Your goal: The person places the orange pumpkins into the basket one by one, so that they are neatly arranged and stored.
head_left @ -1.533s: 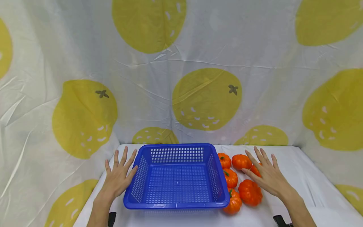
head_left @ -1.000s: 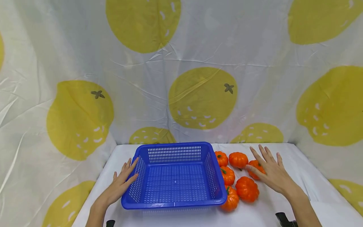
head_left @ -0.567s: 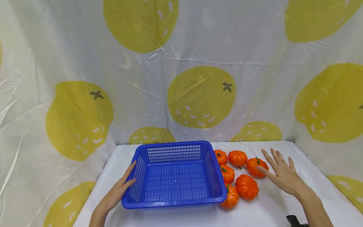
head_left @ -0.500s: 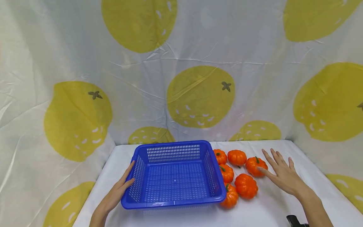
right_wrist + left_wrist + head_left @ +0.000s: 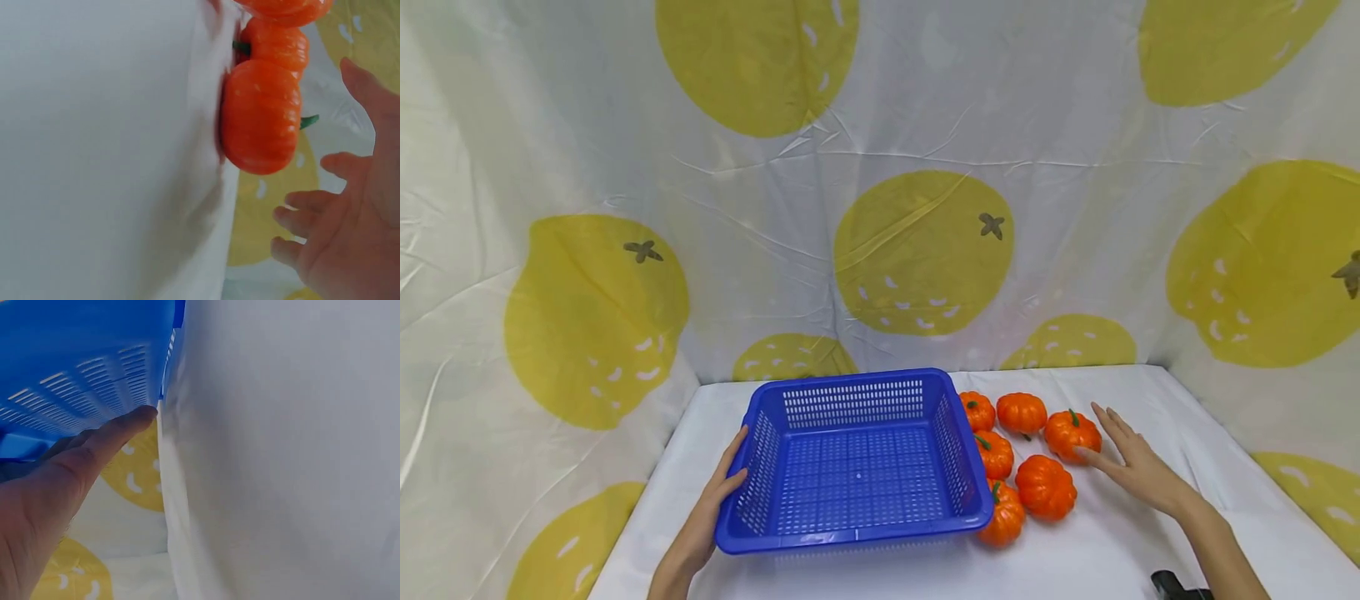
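A blue plastic basket point(image 5: 857, 533) with slotted walls stands left of centre on a white-covered table. My left hand point(image 5: 706, 504) lies along its left wall, thumb and index finger straight beside the rim, the other fingers largely hidden. In the left wrist view the thumb point(image 5: 103, 440) stretches along the slotted blue wall. To the basket's right, several orange toy pumpkins point(image 5: 1047, 487) with green stems are grouped. My right hand point(image 5: 1138, 471) hovers with spread fingers by the rightmost pumpkin point(image 5: 1072, 435), its thumb overlapping that pumpkin's edge. Nothing is in its palm in the right wrist view.
White cloth point(image 5: 1157, 400) covers the table. A lemon-print curtain point(image 5: 760, 250) hangs behind and on both sides. The nearest pumpkins point(image 5: 1000, 515) sit right up against the basket's right wall. A black wrist-worn device point(image 5: 1176, 585) shows beside the right forearm.
My left hand has come down from above the basket's left rim to its outer side. The right hand has moved off the pumpkins to the right and turned thumb-up. The view has shifted slightly.
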Demonstrator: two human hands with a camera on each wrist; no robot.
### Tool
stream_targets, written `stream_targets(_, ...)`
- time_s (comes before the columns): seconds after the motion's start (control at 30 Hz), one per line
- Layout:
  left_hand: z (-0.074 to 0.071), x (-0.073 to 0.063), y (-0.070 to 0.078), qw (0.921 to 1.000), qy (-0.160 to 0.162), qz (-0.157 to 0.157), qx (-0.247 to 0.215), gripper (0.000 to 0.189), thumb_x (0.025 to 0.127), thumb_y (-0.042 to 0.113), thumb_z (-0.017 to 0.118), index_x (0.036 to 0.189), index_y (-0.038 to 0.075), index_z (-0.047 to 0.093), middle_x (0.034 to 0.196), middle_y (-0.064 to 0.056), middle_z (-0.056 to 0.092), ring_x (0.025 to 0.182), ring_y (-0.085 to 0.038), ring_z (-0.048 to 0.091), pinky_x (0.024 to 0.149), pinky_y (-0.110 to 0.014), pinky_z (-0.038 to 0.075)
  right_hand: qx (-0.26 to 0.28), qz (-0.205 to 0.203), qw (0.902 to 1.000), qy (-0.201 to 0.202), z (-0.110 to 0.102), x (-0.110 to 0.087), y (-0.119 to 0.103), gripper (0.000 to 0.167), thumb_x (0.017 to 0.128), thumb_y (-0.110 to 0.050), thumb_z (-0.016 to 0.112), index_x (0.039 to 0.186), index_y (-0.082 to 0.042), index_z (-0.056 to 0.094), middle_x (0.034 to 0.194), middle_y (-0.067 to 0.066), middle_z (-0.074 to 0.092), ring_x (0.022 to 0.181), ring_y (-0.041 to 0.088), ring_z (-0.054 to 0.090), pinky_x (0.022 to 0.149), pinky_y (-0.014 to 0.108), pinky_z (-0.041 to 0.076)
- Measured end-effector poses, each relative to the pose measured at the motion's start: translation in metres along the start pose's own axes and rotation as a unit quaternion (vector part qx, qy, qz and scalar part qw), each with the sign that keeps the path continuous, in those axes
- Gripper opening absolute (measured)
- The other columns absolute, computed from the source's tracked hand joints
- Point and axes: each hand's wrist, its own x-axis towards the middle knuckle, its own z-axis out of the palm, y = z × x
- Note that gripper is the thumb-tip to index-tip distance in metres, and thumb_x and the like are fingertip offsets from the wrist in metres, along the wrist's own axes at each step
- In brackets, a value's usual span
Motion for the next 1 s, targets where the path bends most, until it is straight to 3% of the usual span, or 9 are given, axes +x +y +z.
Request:
stream_targets(0.1,0.002,-0.001,-0.001,0.9996,0.001,-0.005,-0.027,0.063,0.11,0.034,0.034,0.168,0.031,0.008,0.176,-0.008,-0.009,0.159,-0.047,-0.011,0.119,-0.077,-0.002,0.014,0.005,0.9999,0.001,0.007,0.005,0.001,0.093,0.1,-0.04,0.065,0.167,-0.006,0.009,0.163,0.043,0.015,0.146,0.068,0.016,0.107,0.085,0.019)
stream_targets(0.23,0.003,-0.001,-0.002,0.9992,0.0,-0.004,-0.04,0.062,0.11,0.036,0.033,0.168,0.032,0.008,0.176,-0.007,-0.009,0.159,-0.047,-0.011,0.119,-0.077,-0.002,0.02,0.012,0.9997,0.008,0.013,0.01,0.001,0.094,0.099,-0.04,0.068,0.165,-0.001,0.014,0.161,0.041,0.023,0.143,0.067,0.024,0.106,0.083,0.026)
stream_targets(0.5,0.004,-0.002,-0.002,0.9992,0.004,0.001,-0.039,0.062,0.111,0.036,0.032,0.167,0.033,0.009,0.176,-0.005,-0.009,0.16,-0.045,-0.012,0.12,-0.075,-0.006,0.001,0.021,0.9991,0.036,0.024,0.016,0.002,0.093,0.095,-0.039,0.074,0.159,0.009,0.026,0.155,0.043,0.034,0.138,0.064,0.034,0.108,0.078,0.033)
stream_targets(0.67,0.004,-0.003,-0.003,0.9992,0.008,0.004,-0.039,0.061,0.111,0.036,0.032,0.168,0.032,0.009,0.176,-0.005,-0.009,0.16,-0.044,-0.013,0.12,-0.076,-0.007,0.005,0.032,0.9985,0.043,0.027,0.019,0.004,0.093,0.095,-0.034,0.075,0.156,0.015,0.024,0.152,0.046,0.033,0.136,0.063,0.038,0.107,0.074,0.038)
stream_targets(1.0,0.005,-0.003,-0.003,0.9992,0.011,0.006,-0.038,0.061,0.111,0.036,0.031,0.168,0.033,0.009,0.177,-0.004,-0.009,0.16,-0.044,-0.014,0.12,-0.077,-0.008,0.015,0.044,0.9969,0.063,0.024,0.021,-0.002,0.086,0.096,-0.033,0.074,0.156,0.011,0.03,0.149,0.043,0.038,0.133,0.059,0.041,0.107,0.071,0.041)
